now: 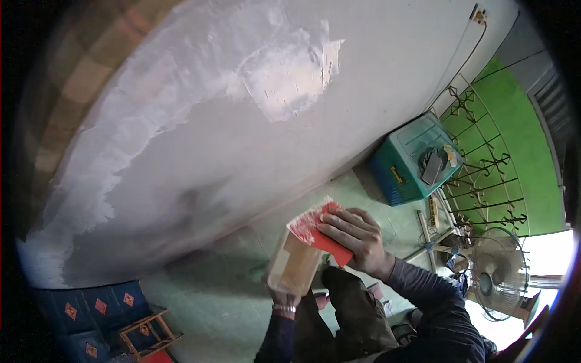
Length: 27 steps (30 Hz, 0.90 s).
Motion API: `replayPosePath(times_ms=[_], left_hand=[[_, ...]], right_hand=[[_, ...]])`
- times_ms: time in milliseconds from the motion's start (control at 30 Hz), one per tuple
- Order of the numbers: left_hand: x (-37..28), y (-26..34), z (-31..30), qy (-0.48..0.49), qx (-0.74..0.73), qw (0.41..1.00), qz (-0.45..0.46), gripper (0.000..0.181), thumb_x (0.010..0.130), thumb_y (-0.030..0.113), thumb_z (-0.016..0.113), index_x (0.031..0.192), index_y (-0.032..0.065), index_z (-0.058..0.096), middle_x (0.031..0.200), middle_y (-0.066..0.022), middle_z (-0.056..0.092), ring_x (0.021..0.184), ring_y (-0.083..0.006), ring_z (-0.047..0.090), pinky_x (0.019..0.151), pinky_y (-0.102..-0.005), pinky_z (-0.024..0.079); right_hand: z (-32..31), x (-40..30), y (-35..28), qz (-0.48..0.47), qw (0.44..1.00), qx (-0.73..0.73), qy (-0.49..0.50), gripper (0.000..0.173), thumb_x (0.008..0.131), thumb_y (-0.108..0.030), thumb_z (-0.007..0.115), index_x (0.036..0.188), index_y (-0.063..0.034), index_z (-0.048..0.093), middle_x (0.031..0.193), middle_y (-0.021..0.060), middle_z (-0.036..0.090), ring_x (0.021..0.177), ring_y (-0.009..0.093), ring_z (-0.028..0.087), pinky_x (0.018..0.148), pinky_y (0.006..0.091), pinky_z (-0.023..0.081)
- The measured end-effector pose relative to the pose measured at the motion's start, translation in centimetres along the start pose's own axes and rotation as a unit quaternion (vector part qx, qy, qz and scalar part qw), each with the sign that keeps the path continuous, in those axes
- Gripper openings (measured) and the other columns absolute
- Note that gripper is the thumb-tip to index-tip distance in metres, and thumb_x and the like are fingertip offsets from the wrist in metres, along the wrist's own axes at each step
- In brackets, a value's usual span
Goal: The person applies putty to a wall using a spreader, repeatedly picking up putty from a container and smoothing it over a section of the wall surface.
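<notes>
My right hand (361, 238) grips a red, flat putty spreader (333, 247) with its fingers spread over the face. White putty is smeared along the blade's far edge. Just beneath that edge is a translucent plastic tub (297, 265), tilted; how much is inside is hard to tell. From below, my left hand (286, 297) supports the tub, its fingers mostly hidden behind it, with a metal band at the wrist. Ahead, a grey-white wall (218, 149) carries a rough, lighter patch of putty (290, 81).
A green and blue plastic storage box (404, 159) stands against the wall, a phone (433, 167) on its lid. Behind it is a metal grille (490, 159). A standing fan (497, 272) is at right. A wooden frame (150, 333) stands lower left, by a blue panel (100, 304).
</notes>
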State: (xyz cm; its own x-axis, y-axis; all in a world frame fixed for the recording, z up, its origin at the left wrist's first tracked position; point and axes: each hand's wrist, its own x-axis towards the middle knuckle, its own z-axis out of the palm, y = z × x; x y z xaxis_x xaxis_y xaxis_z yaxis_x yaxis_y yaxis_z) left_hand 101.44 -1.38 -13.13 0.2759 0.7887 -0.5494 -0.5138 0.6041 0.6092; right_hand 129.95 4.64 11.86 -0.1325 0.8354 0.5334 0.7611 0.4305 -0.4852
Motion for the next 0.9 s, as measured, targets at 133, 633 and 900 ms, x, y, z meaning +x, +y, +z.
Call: replayPosePath(times_ms=[133, 633, 900], left_hand=[[0.5, 6.8, 8.3, -0.093, 0.245, 0.951, 0.165, 0.071, 0.098, 0.057, 0.054, 0.151, 0.0092, 0.050, 0.151, -0.0159, 0.055, 0.134, -0.0393, 0.057, 0.113, -0.0557, 0.048], [-8.1, 20.1, 16.0, -0.068, -0.275, 0.935, 0.215, 0.066, 0.099, 0.048, 0.058, 0.148, 0.0053, 0.049, 0.146, -0.0143, 0.058, 0.132, -0.0334, 0.059, 0.111, -0.0495, 0.051], [-10.2, 18.3, 13.2, 0.014, -0.313, 0.941, 0.126, 0.067, 0.100, 0.054, 0.054, 0.151, 0.0097, 0.050, 0.151, -0.0150, 0.055, 0.133, -0.0375, 0.057, 0.111, -0.0547, 0.051]], right_hand=[[-2.0, -3.7, -3.5, 0.002, 1.000, 0.016, -0.010, 0.061, 0.083, -0.023, 0.074, 0.143, -0.0138, 0.066, 0.146, 0.0095, 0.065, 0.136, 0.034, 0.060, 0.113, 0.0521, 0.046], [-8.2, -8.6, -8.5, 0.005, 0.978, -0.061, -0.199, 0.072, 0.077, -0.026, 0.080, 0.146, -0.0196, 0.062, 0.140, 0.0069, 0.068, 0.133, 0.028, 0.062, 0.113, 0.0479, 0.046], [-11.2, 13.4, 2.0, -0.109, 0.947, -0.242, 0.182, 0.055, 0.080, -0.003, 0.071, 0.135, -0.0117, 0.071, 0.135, 0.0121, 0.071, 0.131, 0.033, 0.064, 0.108, 0.0462, 0.045]])
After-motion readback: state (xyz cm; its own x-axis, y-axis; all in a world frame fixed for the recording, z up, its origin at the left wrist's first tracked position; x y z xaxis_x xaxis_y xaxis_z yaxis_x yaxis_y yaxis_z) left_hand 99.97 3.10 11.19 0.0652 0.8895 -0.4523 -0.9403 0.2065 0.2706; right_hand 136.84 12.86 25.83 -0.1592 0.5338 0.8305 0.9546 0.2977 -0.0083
